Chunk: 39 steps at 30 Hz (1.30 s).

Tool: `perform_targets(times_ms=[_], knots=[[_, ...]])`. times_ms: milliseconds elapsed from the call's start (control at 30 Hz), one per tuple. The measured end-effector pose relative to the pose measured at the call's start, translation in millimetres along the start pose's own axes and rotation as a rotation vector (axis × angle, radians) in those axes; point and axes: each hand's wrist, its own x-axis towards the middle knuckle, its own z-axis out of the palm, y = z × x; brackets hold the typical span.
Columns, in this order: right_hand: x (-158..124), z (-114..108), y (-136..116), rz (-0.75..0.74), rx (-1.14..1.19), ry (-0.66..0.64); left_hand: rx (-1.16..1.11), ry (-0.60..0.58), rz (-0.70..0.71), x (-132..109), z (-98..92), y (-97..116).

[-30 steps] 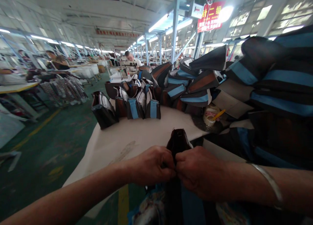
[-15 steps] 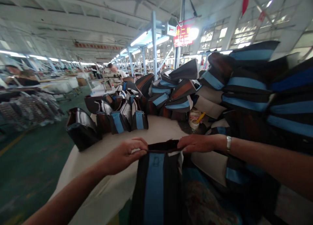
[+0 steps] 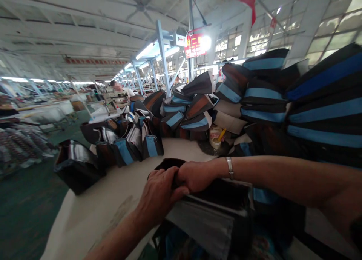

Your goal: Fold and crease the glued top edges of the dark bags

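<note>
In the head view, a dark, box-shaped bag (image 3: 203, 224) with an open top and a grey side panel is in front of me, at the table's near edge. My left hand (image 3: 161, 190) is closed on its upper rim, fingers over the edge and thumb along the side. Right against it, my right hand (image 3: 196, 175) grips the same rim, its fingers curled and partly hidden by the left. A metal band circles the right wrist. The bag's dark inside shows behind and to the right of the hands.
On the pale table (image 3: 121, 211), several bags with blue stripes (image 3: 152, 145) stand in a row, and a black bag (image 3: 77, 169) is at the left edge. Striped bags are piled high on the right (image 3: 266, 90). A glue pot (image 3: 216, 141) with a yellow handle sits behind my hands.
The bag has turned: its blue-striped face pointed at me before, now the grey panel does. My hands, previously apart at two corners, have come together on the rim. The view has swung right.
</note>
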Motion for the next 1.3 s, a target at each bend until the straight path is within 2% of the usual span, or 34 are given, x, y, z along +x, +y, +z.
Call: perform_targets(times_ms=[67, 133, 233, 300, 400, 500, 567, 633, 667, 733, 833, 967, 1200, 1300], knots=[[-8, 2, 12, -0.028, 0.151, -0.119, -0.116, 0.036, 0.000, 0, 16.5, -23], [-25, 6, 29, 0.004, 0.355, -0.178, -0.187, 0.074, -0.064, 3, 21.9, -48], [-58, 8, 53, 0.052, 0.555, -0.083, -0.181, 0.161, -0.199, 12, 10.5, -82], [-75, 10, 58, 0.010, 0.586, -0.007, -0.174, 0.174, -0.247, 20, -2.9, -99], [-82, 19, 51, -0.061, 0.692, 0.054, -0.201, 0.025, -0.201, 31, -17.0, -108], [-75, 36, 38, -0.089, 0.857, 0.138, -0.240, -0.188, -0.098, 29, -20.5, -85], [-69, 43, 31, -0.090, 0.882, 0.180, -0.310, -0.303, 0.008, 23, -22.0, -55], [-67, 44, 25, -0.094, 0.832, 0.211, -0.496, -0.465, 0.180, 17, -25.5, -23], [-67, 43, 22, -0.096, 0.803, 0.221, -0.568, -0.541, 0.195, 15, -27.8, -10], [-69, 36, 16, -0.077, 0.754, 0.224, -0.678, -0.610, 0.131, 14, -31.5, 8], [-73, 28, 7, 0.008, 0.669, 0.264, -0.784, -0.595, -0.010, 13, -32.4, 15], [-75, 26, 1, 0.077, 0.674, 0.285, -0.912, -0.560, -0.104, 12, -28.3, 11], [-74, 28, 0, 0.042, 0.792, 0.220, -1.092, -0.584, -0.271, 6, -23.8, 9], [-74, 26, -1, 0.012, 0.822, 0.215, -1.120, -0.583, -0.297, 5, -24.0, 10]])
